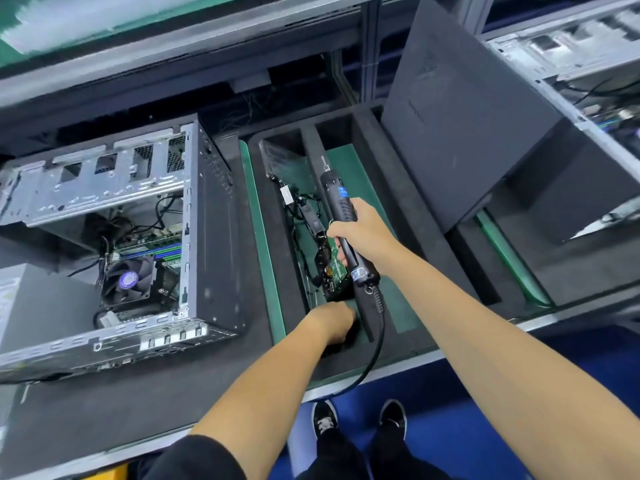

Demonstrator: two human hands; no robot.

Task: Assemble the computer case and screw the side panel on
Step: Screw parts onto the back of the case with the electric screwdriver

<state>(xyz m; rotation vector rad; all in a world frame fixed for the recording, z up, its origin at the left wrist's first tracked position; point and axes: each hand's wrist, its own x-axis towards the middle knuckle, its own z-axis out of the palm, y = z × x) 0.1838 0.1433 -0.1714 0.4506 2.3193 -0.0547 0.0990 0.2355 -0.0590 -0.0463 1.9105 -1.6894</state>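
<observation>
Computer case (145,237) — open-sided, fan showing, seemingly panel-less.

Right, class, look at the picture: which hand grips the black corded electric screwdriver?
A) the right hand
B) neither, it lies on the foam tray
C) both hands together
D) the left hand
A: the right hand is curled round the barrel of the black corded electric screwdriver, holding it above the black foam tray, while the left hand reaches down into the tray's near end.
</observation>
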